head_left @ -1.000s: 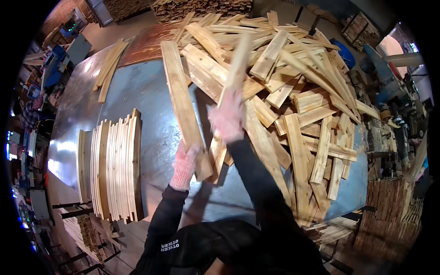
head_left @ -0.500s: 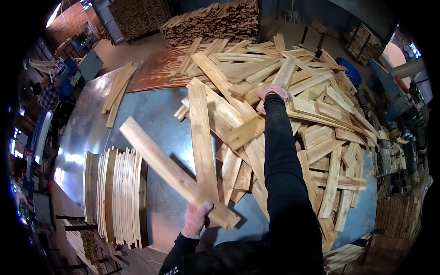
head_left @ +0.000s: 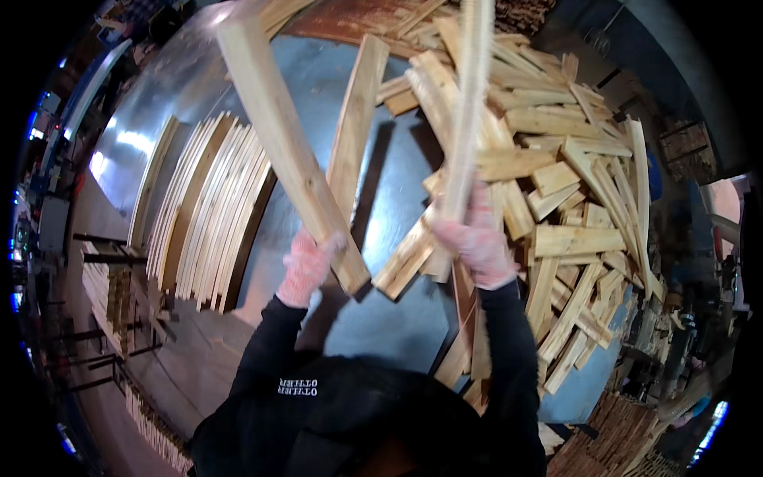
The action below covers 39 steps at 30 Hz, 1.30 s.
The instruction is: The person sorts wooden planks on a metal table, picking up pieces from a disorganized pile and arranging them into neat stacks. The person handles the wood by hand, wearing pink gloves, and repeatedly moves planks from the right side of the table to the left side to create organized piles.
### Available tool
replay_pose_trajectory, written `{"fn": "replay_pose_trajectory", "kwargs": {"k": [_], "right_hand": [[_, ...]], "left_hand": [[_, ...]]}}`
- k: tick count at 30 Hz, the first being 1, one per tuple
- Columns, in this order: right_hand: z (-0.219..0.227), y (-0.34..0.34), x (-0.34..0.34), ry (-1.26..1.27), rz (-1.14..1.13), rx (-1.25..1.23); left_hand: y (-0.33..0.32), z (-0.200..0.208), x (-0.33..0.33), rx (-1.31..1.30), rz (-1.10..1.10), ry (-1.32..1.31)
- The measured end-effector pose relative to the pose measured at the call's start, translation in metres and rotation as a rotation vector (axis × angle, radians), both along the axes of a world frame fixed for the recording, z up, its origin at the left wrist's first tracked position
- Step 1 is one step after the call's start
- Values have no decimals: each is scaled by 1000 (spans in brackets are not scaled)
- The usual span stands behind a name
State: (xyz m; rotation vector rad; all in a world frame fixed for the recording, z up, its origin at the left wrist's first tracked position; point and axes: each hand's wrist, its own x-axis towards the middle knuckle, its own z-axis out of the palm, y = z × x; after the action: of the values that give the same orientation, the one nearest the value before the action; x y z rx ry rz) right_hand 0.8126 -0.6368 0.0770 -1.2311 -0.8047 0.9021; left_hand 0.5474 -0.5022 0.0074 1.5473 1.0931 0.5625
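My left hand (head_left: 308,269), in a pinkish-white knit glove, grips the near part of a long pale wooden plank (head_left: 278,127), which slants away to the far left. Behind it a second plank (head_left: 359,119) casts a long shadow on the metal tabletop (head_left: 397,171); whether my left hand also holds this one is hidden. My right hand (head_left: 477,242), gloved alike, is closed round another plank (head_left: 467,103), blurred and pointing away from me. Close by that hand, a loose pile of planks (head_left: 524,163) spreads over the table's right side.
To the left, a neat row of planks on edge (head_left: 214,207) stands at the table's edge, with a separate plank (head_left: 152,179) beside it. Metal rack arms (head_left: 119,258) jut out below. Stacked wood (head_left: 600,437) sits at the lower right.
My right hand has drawn back from the far pile with a plank in it. My left hand's plank has swung more upright. The view has shifted and turned.
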Motion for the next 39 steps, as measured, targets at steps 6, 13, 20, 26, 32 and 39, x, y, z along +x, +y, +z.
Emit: {"fn": "replay_pose_trajectory", "kwargs": {"k": [6,13,20,26,32,39], "right_hand": [[-166,34,-208,-184,87,-251],[-255,-16,-220,119,82,-453],[-133,-5,-210,-934,208,-289],[-61,-46,-22,-898,-1053,-1013],[-110,-67,3,-996,-954,-911],[-65,13,-163,285,-253,3]], "left_hand": [[-7,-48,-56,-46,-21,197],[-11,-70,-97,-67,-56,512],[-23,-76,-96,90,-125,740],[-40,-57,-80,158,-82,838],[-24,-57,-98,189,-141,991],[-22,-63,-143,129,-139,975]]}}
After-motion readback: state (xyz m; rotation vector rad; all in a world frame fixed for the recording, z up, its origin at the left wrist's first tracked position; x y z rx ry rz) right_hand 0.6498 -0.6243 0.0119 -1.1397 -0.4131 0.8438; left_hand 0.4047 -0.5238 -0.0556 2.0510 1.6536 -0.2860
